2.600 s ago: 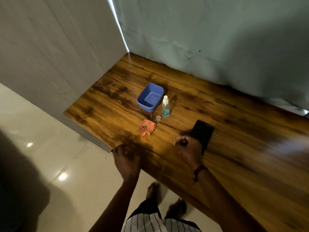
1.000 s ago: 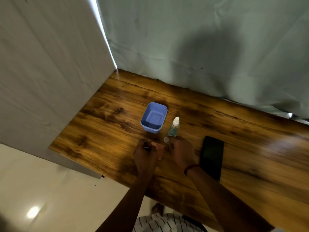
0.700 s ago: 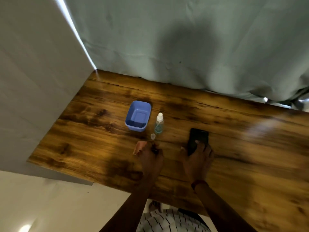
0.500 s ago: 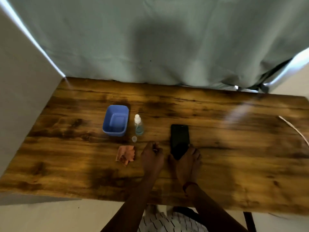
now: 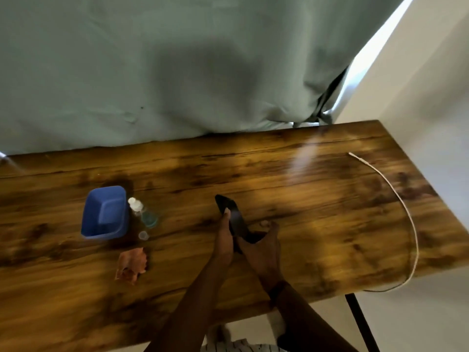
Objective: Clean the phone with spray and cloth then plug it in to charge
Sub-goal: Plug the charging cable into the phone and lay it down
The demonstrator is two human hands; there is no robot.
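Note:
The black phone (image 5: 232,215) is tilted up off the wooden table (image 5: 317,212), held between both hands. My left hand (image 5: 224,240) grips its left edge, a fingertip on the screen. My right hand (image 5: 264,246) grips the near end from the right. A small spray bottle (image 5: 142,212) with a white top stands left of the phone, its clear cap (image 5: 143,235) loose on the table in front of it. The crumpled orange cloth (image 5: 132,262) lies near the front left. A white charging cable (image 5: 396,199) curves across the table's right end, its plug tip (image 5: 351,154) at the back.
A blue plastic tub (image 5: 105,212) stands beside the bottle on the left. A green curtain (image 5: 177,72) hangs along the table's back edge. The table's right edge and a black leg (image 5: 360,323) are close to the cable. A white wall (image 5: 418,85) rises on the right.
The view has swung right, bringing the cable and table end into sight. My left hand left the cloth and joined the right on the phone, which is now lifted and tilted.

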